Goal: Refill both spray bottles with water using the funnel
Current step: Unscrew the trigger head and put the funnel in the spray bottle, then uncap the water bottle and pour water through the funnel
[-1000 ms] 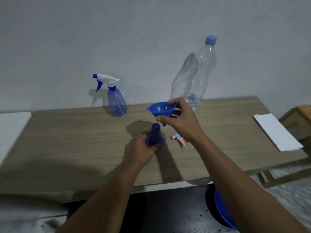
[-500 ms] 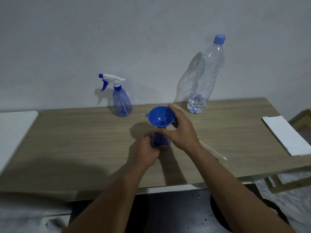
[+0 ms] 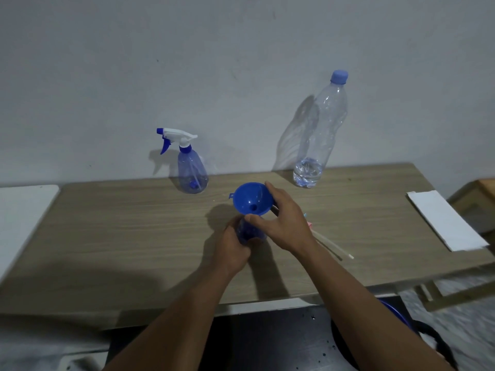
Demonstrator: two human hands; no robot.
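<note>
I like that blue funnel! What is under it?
A dark blue bottle, gripped by the left hand. The right hand, holding the funnel, covers the neck, so whether the spout is inside cannot be seen.

A white sheet lies flat at the right end of the wooden table; a white surface adjoins its left end.

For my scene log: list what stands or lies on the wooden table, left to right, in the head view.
trigger spray bottle → funnel → water bottle → white paper. Left out for overlap: the open spray bottle gripped by the left hand, and the right hand holding the funnel.
</note>
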